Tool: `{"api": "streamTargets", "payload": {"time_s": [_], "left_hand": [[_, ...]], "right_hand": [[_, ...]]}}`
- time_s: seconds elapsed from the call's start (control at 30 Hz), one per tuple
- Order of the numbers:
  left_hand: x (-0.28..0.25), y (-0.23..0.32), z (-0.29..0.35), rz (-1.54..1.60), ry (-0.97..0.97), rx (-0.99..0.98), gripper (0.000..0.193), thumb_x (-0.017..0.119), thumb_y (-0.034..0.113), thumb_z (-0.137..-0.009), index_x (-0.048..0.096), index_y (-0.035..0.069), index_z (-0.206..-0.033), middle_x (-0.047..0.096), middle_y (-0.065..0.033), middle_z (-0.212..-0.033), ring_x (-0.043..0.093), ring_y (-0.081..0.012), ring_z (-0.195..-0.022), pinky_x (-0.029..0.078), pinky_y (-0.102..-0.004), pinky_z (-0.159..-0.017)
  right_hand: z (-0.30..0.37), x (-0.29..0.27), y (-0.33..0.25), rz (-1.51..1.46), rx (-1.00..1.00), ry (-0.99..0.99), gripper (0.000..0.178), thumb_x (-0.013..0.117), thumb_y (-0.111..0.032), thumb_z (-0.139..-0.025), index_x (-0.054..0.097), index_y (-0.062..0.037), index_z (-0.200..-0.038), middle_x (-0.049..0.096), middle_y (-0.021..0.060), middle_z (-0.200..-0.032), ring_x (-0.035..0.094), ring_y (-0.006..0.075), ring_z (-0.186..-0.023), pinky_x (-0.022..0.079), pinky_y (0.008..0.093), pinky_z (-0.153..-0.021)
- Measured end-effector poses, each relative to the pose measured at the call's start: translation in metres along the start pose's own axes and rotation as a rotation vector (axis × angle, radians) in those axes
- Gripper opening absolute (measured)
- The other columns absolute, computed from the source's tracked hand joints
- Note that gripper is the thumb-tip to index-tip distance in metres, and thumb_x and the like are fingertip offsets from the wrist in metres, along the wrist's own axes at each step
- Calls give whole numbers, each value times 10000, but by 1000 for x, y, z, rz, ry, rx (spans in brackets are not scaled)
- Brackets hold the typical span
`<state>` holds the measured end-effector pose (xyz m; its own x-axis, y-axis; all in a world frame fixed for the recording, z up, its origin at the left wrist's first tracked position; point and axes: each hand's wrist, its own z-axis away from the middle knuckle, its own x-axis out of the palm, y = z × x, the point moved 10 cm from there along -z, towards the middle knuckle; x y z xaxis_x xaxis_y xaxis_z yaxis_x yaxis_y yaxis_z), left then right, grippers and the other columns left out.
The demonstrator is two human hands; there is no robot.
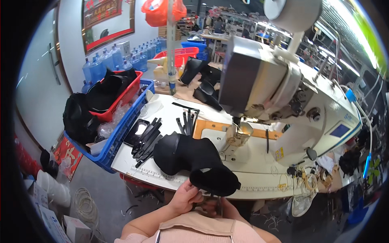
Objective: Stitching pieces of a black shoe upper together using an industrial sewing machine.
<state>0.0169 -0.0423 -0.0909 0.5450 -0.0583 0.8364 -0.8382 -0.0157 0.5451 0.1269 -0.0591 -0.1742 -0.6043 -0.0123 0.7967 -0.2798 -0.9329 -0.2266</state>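
A black boot upper (190,152) lies across the front of the sewing table, its smooth, shiny end toward the left. The dark opening of its other end faces me and hangs over the table's edge. My left hand (187,198) is closed at the lower rim of that opening, with thumb and fingers pinched together. Close beside it, my right hand (214,206) is curled under the rim, partly hidden. Something thin and dark shows by its fingers, too small to name. Behind the upper stands a white sewing machine (259,85), its needle area (239,129) beyond my hands.
Black strips (148,139) lie in a pile left of the upper, near a dark phone (137,131). A blue crate (121,139) and a red basket (117,99) with black pieces stand at the left. Thread loops (311,182) hang at the right edge.
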Motion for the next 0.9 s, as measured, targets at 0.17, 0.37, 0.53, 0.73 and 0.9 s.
{"api": "streamTargets", "payload": {"time_s": [0.17, 0.37, 0.53, 0.73, 0.9], "left_hand": [[4, -2, -1, -74, -78, -2, 306, 526, 35, -925, 443, 99, -1213, 481, 20, -808, 315, -64, -492, 296, -242, -532], [-4, -10, 13, -148, 40, -245, 337, 554, -12, -890, 451, 84, -1197, 537, -13, -909, 413, -79, -548, 345, -224, -520], [-8, 2, 30, -741, -84, -533, 522, 634, 5, -859, 401, 17, -1327, 617, -91, -1035, 574, -97, -718, 479, -222, -635], [-37, 38, 55, -568, -95, -410, 264, 601, -93, -815, 609, -65, -1078, 655, -204, -919, 666, -208, -731, 544, -285, -645], [-12, 37, 51, 144, -201, -155, 528, 551, 275, -916, 417, -37, -1321, 511, -295, -1252, 581, -419, -1078, 487, -465, -911]], "right_hand": [[-4, 33, -8, -470, 191, -437, 421, 513, -458, -925, 553, -76, -1096, 523, 17, -834, 452, 115, -680, 379, 244, -565], [32, 21, -74, -186, -447, 173, 369, 504, -248, -943, 536, -33, -1241, 617, 70, -1026, 546, 144, -821, 446, 272, -698], [58, 6, -152, 381, -1089, 307, 669, 578, -70, -896, 214, -16, -1455, 616, 90, -997, 512, 85, -800, 432, 230, -747], [81, 48, -184, 802, -1388, 229, 844, 494, 29, -899, -86, -134, -1489, 623, 136, -1058, 561, 118, -837, 436, 212, -698], [33, 69, -166, 473, -810, -218, 660, 571, 50, -841, 271, -74, -1416, 623, 152, -1011, 613, 149, -763, 412, 187, -497]]}}
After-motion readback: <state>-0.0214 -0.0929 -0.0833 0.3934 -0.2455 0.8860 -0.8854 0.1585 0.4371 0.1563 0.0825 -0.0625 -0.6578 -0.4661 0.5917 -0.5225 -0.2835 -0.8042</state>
